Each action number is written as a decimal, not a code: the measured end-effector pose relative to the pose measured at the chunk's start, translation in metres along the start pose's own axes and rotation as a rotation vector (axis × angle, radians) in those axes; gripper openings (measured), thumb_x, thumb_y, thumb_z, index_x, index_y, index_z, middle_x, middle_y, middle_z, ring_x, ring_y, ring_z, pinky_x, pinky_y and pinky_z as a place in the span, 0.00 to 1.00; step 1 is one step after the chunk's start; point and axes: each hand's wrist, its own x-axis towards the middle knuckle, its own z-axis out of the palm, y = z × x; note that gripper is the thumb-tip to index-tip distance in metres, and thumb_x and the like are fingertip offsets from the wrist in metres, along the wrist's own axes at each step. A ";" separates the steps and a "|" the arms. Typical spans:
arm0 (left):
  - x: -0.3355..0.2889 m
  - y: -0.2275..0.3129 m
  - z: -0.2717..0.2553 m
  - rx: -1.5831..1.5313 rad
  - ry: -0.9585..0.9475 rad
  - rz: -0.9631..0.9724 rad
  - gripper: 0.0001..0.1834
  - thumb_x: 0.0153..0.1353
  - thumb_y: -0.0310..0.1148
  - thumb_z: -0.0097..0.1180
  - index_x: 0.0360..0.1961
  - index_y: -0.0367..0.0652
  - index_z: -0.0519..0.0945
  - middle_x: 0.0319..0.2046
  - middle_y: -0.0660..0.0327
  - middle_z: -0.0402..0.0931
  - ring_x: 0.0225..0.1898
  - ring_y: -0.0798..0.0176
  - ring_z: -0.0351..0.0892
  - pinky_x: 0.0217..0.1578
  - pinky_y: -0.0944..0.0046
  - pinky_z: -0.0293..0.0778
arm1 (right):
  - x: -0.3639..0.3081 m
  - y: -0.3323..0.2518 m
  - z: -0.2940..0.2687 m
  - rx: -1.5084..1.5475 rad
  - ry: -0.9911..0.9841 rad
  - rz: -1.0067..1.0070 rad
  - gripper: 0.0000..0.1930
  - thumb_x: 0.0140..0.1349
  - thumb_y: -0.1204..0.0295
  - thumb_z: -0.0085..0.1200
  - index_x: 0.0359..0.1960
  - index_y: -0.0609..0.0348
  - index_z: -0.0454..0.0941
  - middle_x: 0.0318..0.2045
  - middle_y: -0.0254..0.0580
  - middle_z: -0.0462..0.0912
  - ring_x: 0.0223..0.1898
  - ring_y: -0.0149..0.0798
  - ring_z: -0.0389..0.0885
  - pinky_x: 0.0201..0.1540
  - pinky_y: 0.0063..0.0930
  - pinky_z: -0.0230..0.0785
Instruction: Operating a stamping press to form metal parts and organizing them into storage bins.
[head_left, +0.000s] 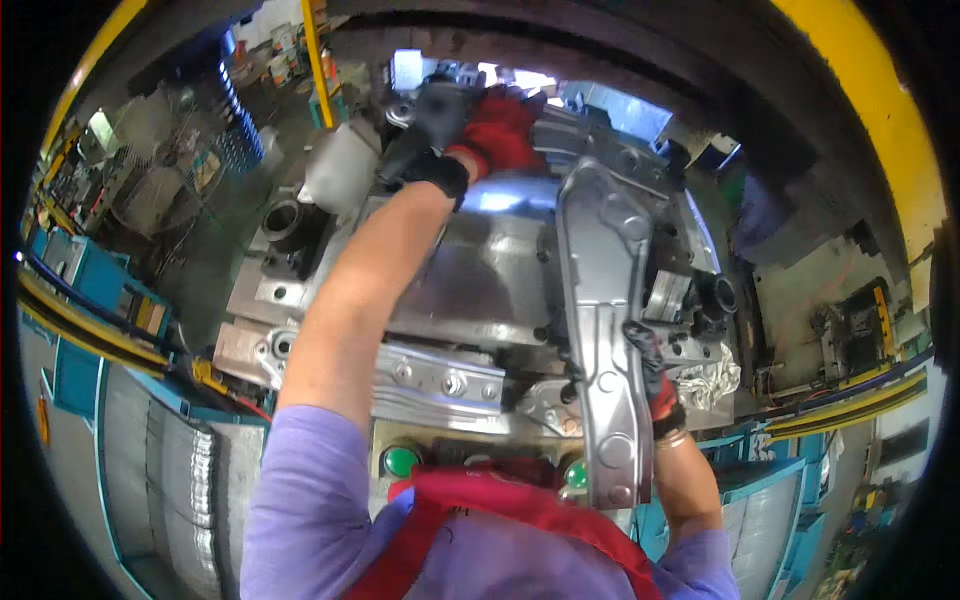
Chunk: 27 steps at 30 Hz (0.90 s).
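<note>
A long, silver stamped metal panel (603, 300) with raised shapes stands lengthwise at my right side, its near end by my chest. My right hand (650, 365), in a black and red glove, grips its right edge, fingers curled round it. Stretched far forward, my left hand (500, 132) in a red glove is over the far side of the press die (480, 270). Its fingers are blurred and dark against the background, so their grip does not show. A formed metal part (610, 150) lies just right of that hand.
Another formed metal strip (440, 380) lies along the die's near side. Round guide posts (285, 222) stand at its sides, and green buttons (400, 461) sit before me. A crumpled white cloth (710, 380) lies at right. Yellow press frame (870, 90) rises at right; stacked metal sheets (165, 490) stand left.
</note>
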 end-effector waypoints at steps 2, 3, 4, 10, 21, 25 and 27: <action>-0.035 -0.003 -0.018 0.082 0.146 -0.051 0.47 0.30 0.55 0.61 0.54 0.49 0.62 0.48 0.50 0.63 0.53 0.48 0.58 0.56 0.44 0.42 | -0.025 0.004 0.005 -0.081 0.013 0.033 0.21 0.57 0.65 0.42 0.48 0.69 0.63 0.46 0.52 0.70 0.48 0.45 0.70 0.52 0.38 0.63; -0.057 -0.010 -0.027 0.112 0.225 -0.054 0.46 0.30 0.55 0.61 0.54 0.50 0.62 0.48 0.51 0.63 0.53 0.49 0.57 0.57 0.44 0.41 | -0.037 0.006 0.007 -0.111 0.014 0.013 0.21 0.57 0.65 0.41 0.48 0.68 0.63 0.46 0.52 0.70 0.48 0.45 0.70 0.52 0.37 0.63; -0.076 -0.010 -0.041 0.097 0.246 -0.047 0.46 0.30 0.55 0.61 0.54 0.51 0.62 0.48 0.53 0.62 0.52 0.50 0.57 0.56 0.45 0.42 | -0.054 0.007 0.008 -0.142 0.028 -0.022 0.20 0.58 0.65 0.41 0.48 0.68 0.63 0.47 0.51 0.70 0.48 0.44 0.70 0.51 0.36 0.63; -0.198 -0.005 -0.100 -0.011 0.143 -0.049 0.49 0.28 0.54 0.63 0.55 0.47 0.61 0.48 0.53 0.61 0.53 0.49 0.57 0.57 0.46 0.43 | -0.134 0.010 -0.002 -0.289 0.019 -0.319 0.20 0.58 0.66 0.41 0.49 0.65 0.63 0.48 0.47 0.68 0.48 0.40 0.68 0.51 0.32 0.62; -0.348 0.001 -0.093 -0.172 -0.321 -0.273 0.48 0.27 0.50 0.64 0.54 0.47 0.61 0.52 0.51 0.58 0.56 0.47 0.53 0.59 0.47 0.38 | -0.178 0.031 -0.045 -0.803 0.454 -0.359 0.29 0.53 0.58 0.47 0.54 0.60 0.59 0.48 0.43 0.67 0.46 0.40 0.68 0.49 0.32 0.61; -0.353 -0.009 -0.076 -0.218 -0.431 -0.324 0.47 0.27 0.47 0.65 0.54 0.53 0.61 0.53 0.50 0.57 0.58 0.45 0.50 0.58 0.48 0.42 | -0.168 0.009 -0.035 -0.825 0.585 -0.250 0.32 0.48 0.70 0.48 0.57 0.59 0.55 0.46 0.47 0.69 0.40 0.38 0.72 0.44 0.28 0.65; -0.355 -0.009 -0.076 -0.220 -0.429 -0.316 0.44 0.28 0.45 0.65 0.53 0.54 0.63 0.54 0.50 0.56 0.58 0.45 0.49 0.58 0.49 0.43 | -0.156 -0.008 -0.026 -0.854 0.621 -0.210 0.34 0.45 0.75 0.49 0.58 0.58 0.53 0.44 0.49 0.70 0.38 0.38 0.73 0.42 0.27 0.66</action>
